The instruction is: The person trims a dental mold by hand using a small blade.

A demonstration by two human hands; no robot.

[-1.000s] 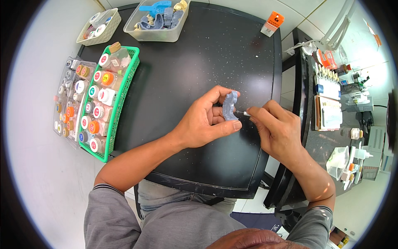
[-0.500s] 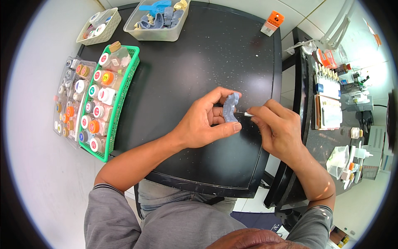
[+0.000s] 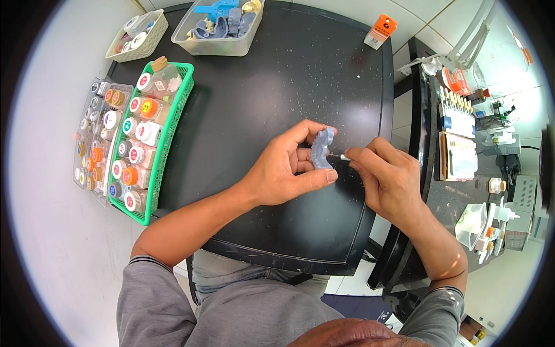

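Observation:
A blue-grey dental model [image 3: 321, 151] is held on edge above the black table [image 3: 254, 110]. My left hand [image 3: 283, 168] grips it, the thumb at its near end and a finger curled over its far end. Between the thumb and fingers of my right hand [image 3: 381, 173] is a thin hand tool with a whitish handle [image 3: 345, 157]. Its slender tip points left and reaches the right side of the model; whether it touches cannot be made out. Most of the handle is hidden inside my right hand.
Pale crumbs dot the tabletop. A green basket of capped bottles [image 3: 153, 196] stands left, beside a clear case of jars [image 3: 95, 144]. A plastic tub of dental models [image 3: 217, 46], a cream basket [image 3: 139, 43] and an orange box [image 3: 381, 30] are at the back. Another worktop [image 3: 451, 199] stands right.
Almost nothing differs. Both hands keep their hold on the model and the tool, with only a very slight shift of the right hand.

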